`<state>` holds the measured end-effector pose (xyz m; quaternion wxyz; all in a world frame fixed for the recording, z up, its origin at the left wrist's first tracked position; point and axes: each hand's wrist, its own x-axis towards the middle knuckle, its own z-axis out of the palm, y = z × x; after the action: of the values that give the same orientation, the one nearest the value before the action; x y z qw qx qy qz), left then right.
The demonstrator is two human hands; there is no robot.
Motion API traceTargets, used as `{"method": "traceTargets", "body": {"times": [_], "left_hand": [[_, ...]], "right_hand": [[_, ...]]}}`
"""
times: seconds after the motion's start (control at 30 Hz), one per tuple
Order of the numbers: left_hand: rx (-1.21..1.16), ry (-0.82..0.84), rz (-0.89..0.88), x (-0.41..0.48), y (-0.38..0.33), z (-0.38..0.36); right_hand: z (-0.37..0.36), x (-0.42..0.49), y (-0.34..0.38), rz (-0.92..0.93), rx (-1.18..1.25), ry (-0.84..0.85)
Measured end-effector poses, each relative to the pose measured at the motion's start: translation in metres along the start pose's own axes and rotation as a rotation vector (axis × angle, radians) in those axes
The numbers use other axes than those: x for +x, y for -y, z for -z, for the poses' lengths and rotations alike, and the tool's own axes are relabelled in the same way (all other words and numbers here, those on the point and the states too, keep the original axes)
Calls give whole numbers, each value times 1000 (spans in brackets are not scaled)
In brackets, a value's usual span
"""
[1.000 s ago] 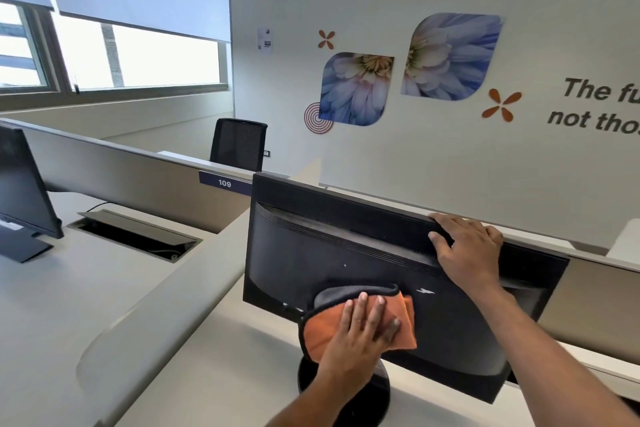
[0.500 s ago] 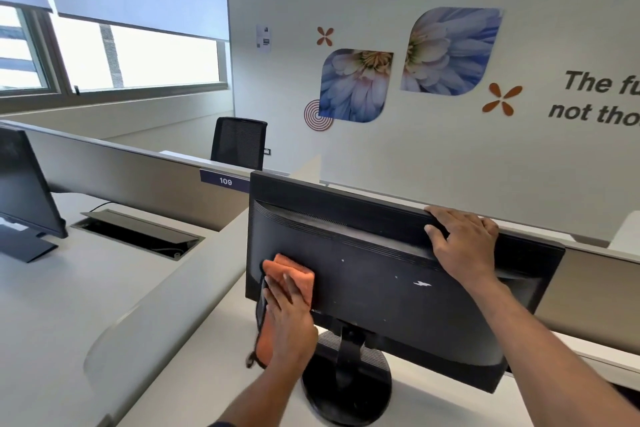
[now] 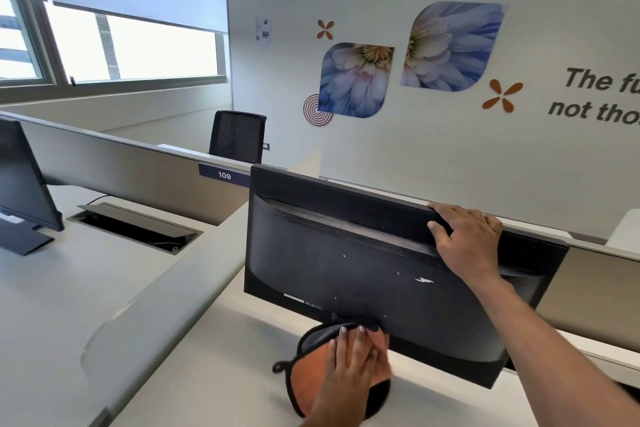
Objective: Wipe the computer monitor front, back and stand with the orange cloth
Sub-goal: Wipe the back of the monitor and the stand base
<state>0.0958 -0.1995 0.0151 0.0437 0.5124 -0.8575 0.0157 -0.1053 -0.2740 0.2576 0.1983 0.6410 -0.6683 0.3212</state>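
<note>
Now the orange cloth [image 3: 311,369] lies pressed beneath the flat, straight-fingered left hand [image 3: 349,364], just below the lower edge of the monitor [image 3: 346,270]; the right hand [image 3: 467,239] grips its top edge

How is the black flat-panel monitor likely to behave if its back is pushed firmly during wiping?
Probably apt to tip or rock: the black flat-panel monitor is wide above one round black stand, and the right hand holds its top edge. The shell looks rigid, unlikely to flex. Its smooth plastic may slip without a firm grip.
</note>
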Motion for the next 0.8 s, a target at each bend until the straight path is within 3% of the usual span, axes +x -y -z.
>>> {"method": "traceTargets", "body": {"times": [0.1,0.3,0.43,0.57,0.63,0.67,0.8], "left_hand": [[61,67,-96,1,15,-2],[-4,11,-155,-5,27,22],[-70,121,-223,-2,47,46],[-185,42,-181,-6,71,48],[-305,-104,-23,-16,89,42],[-446,-198,140,-21,99,39],[-1039,-612,1179,-19,135,56]], "right_hand": [[0,-1,0,15,0,-16],[2,-5,-4,22,-1,-23],[4,-5,-3,19,-1,-12],[5,-7,-1,16,-6,-10],[6,-8,-1,20,-7,-17],[5,-9,-1,22,-9,-18],[3,-8,-3,12,-4,-25]]}}
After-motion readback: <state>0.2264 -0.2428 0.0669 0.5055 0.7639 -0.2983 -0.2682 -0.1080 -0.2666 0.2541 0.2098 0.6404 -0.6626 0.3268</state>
